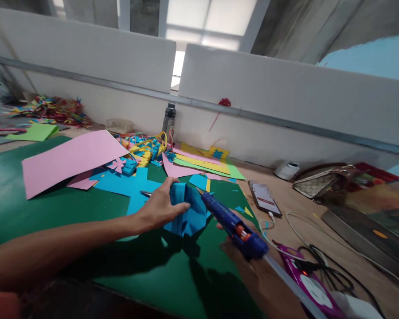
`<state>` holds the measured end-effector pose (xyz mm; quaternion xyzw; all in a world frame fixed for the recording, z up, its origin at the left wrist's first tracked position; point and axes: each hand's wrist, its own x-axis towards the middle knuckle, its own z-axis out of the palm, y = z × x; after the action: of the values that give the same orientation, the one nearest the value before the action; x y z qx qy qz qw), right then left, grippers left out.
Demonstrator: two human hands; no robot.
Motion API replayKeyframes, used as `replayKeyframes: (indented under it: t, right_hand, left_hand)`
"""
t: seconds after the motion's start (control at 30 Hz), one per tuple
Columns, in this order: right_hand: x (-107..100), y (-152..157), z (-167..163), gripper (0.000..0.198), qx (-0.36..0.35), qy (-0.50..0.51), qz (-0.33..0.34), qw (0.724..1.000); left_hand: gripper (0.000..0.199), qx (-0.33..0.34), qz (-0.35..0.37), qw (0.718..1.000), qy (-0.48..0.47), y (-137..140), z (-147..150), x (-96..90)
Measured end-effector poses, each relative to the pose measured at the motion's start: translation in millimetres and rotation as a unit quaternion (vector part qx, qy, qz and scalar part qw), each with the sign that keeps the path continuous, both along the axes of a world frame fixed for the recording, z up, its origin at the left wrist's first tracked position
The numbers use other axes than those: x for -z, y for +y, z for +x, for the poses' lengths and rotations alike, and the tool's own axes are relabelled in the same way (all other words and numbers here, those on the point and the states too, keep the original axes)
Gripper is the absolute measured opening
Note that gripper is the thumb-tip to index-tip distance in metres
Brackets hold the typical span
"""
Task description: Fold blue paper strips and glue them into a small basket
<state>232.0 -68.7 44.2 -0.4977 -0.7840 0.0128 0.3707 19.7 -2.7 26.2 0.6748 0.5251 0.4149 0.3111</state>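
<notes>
My left hand (162, 202) grips a folded blue paper piece (194, 215) above the green mat, thumb pressed on its near side. It looks like a small box or basket with upright folds. In my right hand (241, 259) is a blue hot glue gun (234, 221), with a clear glue stick (291, 283) running out of its back. The nozzle points at the upper right edge of the paper piece; whether it touches cannot be made out. Part of a pair of scissors (145, 193) shows behind my left hand, over a cut blue sheet (115, 181).
A large pink sheet (73, 161) lies left on the green mat (113, 257). Small paper baskets (149, 148) and stacked coloured sheets (202, 164) stand behind. To the right are a charging phone (265, 198), cables, a purple power strip (314, 283) and a handbag (321, 181).
</notes>
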Motion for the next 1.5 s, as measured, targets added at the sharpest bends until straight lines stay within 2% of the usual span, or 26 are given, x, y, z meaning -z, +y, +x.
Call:
replayKeyframes:
  t: [0.1,0.2,0.33,0.7,1.0,1.5]
  right_hand:
    - [6,1,-4,0.04,-0.028,0.004,-0.024,0.999]
    - [12,5,-3,0.042,-0.046,-0.035,-0.019,0.998]
    - [16,7,-1,0.044,-0.031,-0.066,0.008,0.997]
    - [21,9,1,0.05,-0.029,-0.105,0.018,0.994]
    - [32,14,0,0.042,-0.009,-0.117,0.086,0.989]
    - [27,9,-6,0.04,0.014,-0.158,0.157,0.975]
  left_hand:
    - [0.048,0.006,0.007,1.0,-0.011,0,1,-1.0]
    - [0.049,0.007,0.015,1.0,0.005,-2,2,-3.2]
    - [0.053,0.006,0.038,0.999,0.021,-5,3,-4.3]
    - [0.059,0.013,0.065,0.996,0.056,-2,4,5.3]
    - [0.058,0.012,0.065,0.995,0.07,-3,7,4.3]
    - [0.056,0.009,0.063,0.996,0.067,-3,6,4.7]
